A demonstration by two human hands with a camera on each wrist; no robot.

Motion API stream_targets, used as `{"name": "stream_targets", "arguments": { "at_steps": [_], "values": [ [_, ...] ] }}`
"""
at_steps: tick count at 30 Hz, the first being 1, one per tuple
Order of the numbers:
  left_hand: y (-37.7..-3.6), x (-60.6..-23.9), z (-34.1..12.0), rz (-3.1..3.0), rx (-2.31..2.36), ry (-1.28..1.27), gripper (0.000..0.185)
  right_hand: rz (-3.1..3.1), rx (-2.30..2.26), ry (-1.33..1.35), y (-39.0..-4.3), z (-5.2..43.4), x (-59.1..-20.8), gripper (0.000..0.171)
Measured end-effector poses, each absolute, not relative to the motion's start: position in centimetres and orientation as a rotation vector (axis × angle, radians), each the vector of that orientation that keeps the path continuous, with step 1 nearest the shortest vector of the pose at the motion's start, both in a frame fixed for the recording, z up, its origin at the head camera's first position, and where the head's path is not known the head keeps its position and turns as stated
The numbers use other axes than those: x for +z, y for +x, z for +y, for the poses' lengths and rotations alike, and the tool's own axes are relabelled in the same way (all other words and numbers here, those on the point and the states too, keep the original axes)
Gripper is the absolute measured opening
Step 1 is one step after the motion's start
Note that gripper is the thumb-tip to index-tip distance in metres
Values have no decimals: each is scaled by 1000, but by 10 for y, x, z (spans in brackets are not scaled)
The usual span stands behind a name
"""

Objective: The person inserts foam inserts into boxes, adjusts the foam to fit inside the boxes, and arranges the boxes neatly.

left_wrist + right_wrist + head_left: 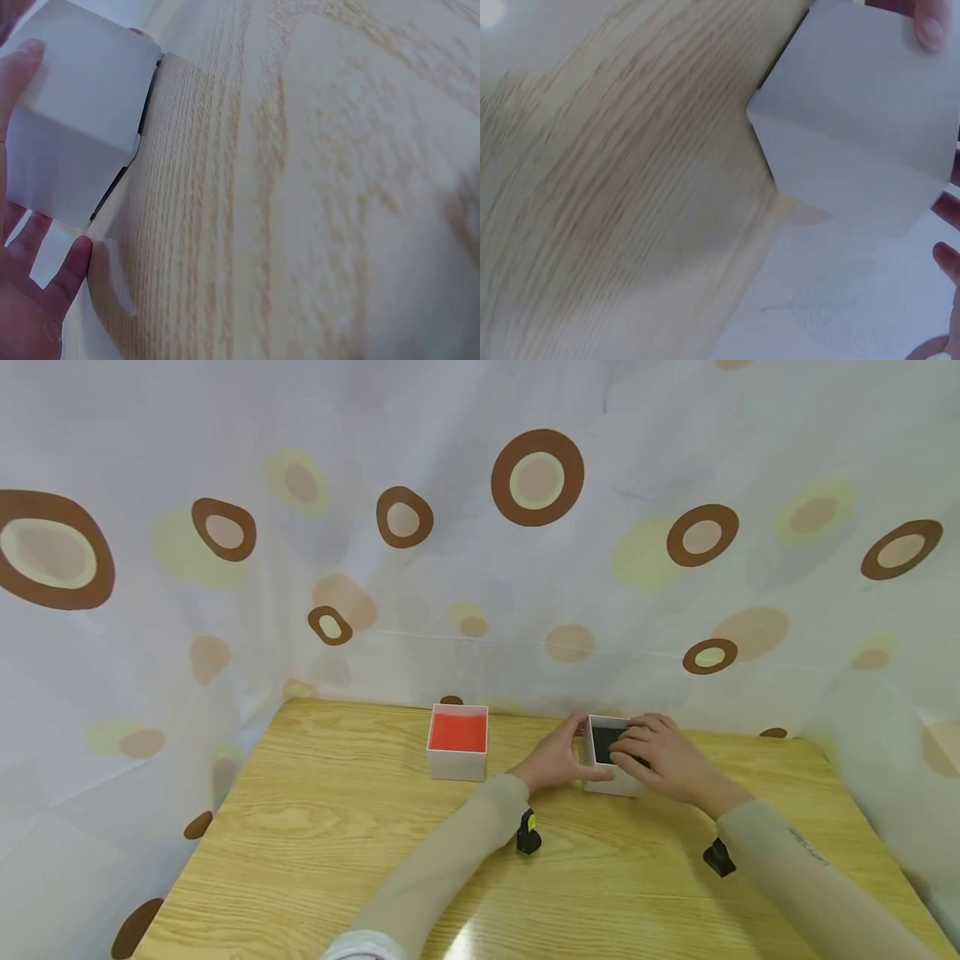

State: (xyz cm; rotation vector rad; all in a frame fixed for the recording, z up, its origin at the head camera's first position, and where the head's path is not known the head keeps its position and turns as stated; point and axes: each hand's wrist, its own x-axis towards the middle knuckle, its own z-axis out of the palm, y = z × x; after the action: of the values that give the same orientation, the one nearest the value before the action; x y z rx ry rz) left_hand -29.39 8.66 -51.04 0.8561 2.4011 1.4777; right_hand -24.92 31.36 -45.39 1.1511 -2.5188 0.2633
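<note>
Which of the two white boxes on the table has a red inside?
The free-standing white box, left of the hands, shows red inside. The other box, gripped by the left hand and covered by the right hand, is dark inside.

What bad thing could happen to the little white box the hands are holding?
The white box with the dark inside sits near the back edge of the wooden table, so a hard push might slide it off. The right hand lies over its open top and could press a thin wall inward. The left hand only holds one side, so the box might tip or bump toward the red-lined box.
</note>
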Motion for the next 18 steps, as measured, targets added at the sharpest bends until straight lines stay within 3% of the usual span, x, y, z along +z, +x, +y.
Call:
{"name": "stream_targets", "arguments": {
  "at_steps": [6,18],
  "values": [
    [-293,-510,87,2412,1494,825,96,-2633,352,1030,-240,329,-445,39],
    [-295,-511,86,2386,1519,832,93,-2724,503,935,-239,336,-437,53]
  ]
}}
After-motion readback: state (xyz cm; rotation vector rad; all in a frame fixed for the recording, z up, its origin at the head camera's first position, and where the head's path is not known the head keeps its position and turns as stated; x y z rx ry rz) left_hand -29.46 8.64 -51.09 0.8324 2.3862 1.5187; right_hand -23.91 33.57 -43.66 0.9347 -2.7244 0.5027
